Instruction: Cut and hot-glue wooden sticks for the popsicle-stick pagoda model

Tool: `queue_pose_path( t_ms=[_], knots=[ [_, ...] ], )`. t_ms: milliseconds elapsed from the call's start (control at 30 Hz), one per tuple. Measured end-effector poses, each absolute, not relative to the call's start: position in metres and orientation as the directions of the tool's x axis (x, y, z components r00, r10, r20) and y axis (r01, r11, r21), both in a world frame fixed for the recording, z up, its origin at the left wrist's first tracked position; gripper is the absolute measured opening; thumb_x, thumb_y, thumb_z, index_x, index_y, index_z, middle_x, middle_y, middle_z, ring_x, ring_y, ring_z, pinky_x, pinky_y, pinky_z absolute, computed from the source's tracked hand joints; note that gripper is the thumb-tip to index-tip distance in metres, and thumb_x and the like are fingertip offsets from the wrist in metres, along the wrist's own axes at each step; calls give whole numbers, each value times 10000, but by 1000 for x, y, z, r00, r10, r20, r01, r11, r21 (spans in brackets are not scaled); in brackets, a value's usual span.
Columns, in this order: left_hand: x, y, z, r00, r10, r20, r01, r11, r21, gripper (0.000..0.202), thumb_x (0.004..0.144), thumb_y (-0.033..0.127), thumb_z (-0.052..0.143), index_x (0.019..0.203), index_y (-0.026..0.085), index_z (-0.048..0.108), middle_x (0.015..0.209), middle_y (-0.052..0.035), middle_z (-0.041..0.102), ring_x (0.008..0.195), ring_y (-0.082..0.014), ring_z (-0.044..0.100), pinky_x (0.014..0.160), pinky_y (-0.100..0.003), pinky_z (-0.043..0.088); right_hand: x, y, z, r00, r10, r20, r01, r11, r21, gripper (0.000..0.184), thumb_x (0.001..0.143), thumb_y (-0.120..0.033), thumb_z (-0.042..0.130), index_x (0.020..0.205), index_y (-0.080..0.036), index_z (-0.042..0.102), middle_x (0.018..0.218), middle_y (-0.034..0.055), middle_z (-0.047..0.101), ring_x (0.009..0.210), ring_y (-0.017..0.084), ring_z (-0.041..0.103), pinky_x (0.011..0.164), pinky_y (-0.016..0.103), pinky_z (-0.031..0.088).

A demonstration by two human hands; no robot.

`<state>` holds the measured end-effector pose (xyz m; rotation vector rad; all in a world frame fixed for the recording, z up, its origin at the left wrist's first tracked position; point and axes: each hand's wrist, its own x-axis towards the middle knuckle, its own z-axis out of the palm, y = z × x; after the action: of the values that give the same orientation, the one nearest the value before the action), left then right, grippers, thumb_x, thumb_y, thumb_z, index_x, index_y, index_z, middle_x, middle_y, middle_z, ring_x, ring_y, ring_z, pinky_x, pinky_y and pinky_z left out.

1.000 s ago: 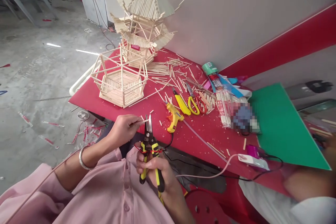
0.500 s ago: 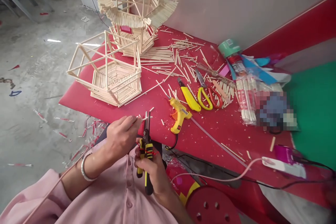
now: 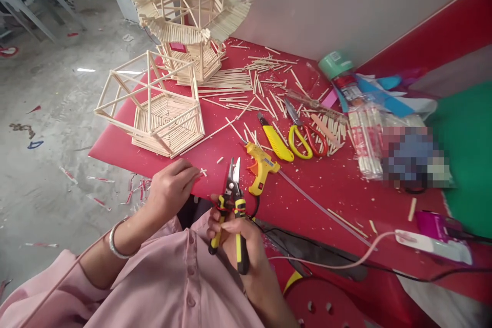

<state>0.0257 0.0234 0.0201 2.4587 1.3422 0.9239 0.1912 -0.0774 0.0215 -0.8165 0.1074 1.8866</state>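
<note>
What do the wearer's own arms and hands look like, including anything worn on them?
Both the left hand and the right hand are ungloved. A loose pink sleeve covers the upper part of the left arm, and a rounded, silvery-white bangle circles that wrist. The visible right forearm shows no bracelet; its sleeve cannot be made out.

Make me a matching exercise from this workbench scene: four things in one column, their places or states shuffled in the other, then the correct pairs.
Things
1. Black-and-yellow metal-bladed snips
2. Yellow plastic glue gun
3. Tiered tower of pale wooden sticks
4. Flat green board

Places or states
A. Standing beyond an open hexagonal stick frame
B. At the picture's right edge
C. Held in the right hand, blades parted
D. Lying with a translucent stick projecting from its back

Pairs
1-C, 2-D, 3-A, 4-B
</note>
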Motion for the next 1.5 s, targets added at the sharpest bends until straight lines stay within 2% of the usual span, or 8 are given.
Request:
queue_pose_path(
  t_ms=[100, 167, 300, 467, 767, 933, 1267, 1500],
  knots=[
    [29, 17, 8, 320, 865, 386, 712, -488, 505, 186, 924, 249, 572, 796, 193, 695, 750, -24, 635, 668, -122, 597, 620, -225, 468, 198, -70, 24, -361, 783, -507, -842, -507, -182, 336, 655, -262, 628, 989, -229, 650, 825, 37, 628, 729, 200, 575, 707, 376, 501],
    [29, 12, 3, 291, 881, 373, 713, -460, 530, 206, 934, 221, 533, 811, 195, 697, 763, -35, 619, 688, -133, 589, 634, -237, 475, 200, -68, 24, -406, 786, -466, -830, -531, -171, 384, 663, -284, 619, 1043, -231, 641, 832, 37, 634, 768, 212, 592, 748, 398, 506],
    [26, 5, -2, 335, 860, 385, 735, -494, 464, 242, 936, 146, 469, 900, 200, 702, 813, -57, 641, 745, -162, 571, 676, -276, 480, 199, -68, 22, -447, 777, -444, -802, -568, -186, 439, 659, -286, 628, 1096, -247, 622, 841, 31, 638, 812, 220, 604, 796, 416, 499],
    [22, 4, -5, 305, 855, 420, 805, -467, 366, 190, 930, 169, 518, 862, 195, 693, 795, -51, 662, 738, -168, 567, 689, -291, 475, 193, -65, 24, -402, 750, -525, -804, -564, -189, 388, 625, -251, 658, 1011, -259, 631, 873, 38, 634, 830, 237, 596, 768, 423, 495],
    [25, 3, -11, 256, 861, 439, 819, -434, 374, 190, 904, 173, 540, 808, 213, 700, 760, -39, 650, 686, -157, 559, 665, -290, 461, 196, -61, 24, -407, 706, -579, -743, -625, -239, 326, 607, -240, 640, 932, -244, 615, 932, 39, 615, 832, 223, 592, 762, 395, 490],
    [25, 2, -10, 249, 860, 444, 806, -439, 397, 173, 889, 153, 555, 817, 203, 704, 764, -42, 654, 694, -157, 561, 659, -280, 461, 197, -60, 23, -409, 700, -585, -763, -614, -201, 316, 597, -206, 654, 909, -243, 621, 901, 25, 602, 792, 195, 562, 759, 374, 488],
    [24, 1, -10, 252, 856, 451, 800, -447, 400, 169, 873, 124, 561, 845, 201, 709, 774, -45, 657, 698, -160, 563, 660, -277, 454, 196, -62, 19, -380, 719, -582, -749, -609, -263, 273, 615, -207, 643, 886, -227, 619, 896, 24, 611, 817, 197, 573, 761, 359, 477],
    [24, 1, -10, 254, 858, 447, 801, -445, 400, 188, 884, 132, 542, 843, 207, 710, 770, -44, 657, 697, -157, 565, 653, -279, 454, 195, -61, 21, -381, 714, -587, -752, -609, -252, 279, 602, -200, 655, 874, -244, 614, 886, 21, 602, 791, 192, 554, 742, 362, 479]
  ],
)
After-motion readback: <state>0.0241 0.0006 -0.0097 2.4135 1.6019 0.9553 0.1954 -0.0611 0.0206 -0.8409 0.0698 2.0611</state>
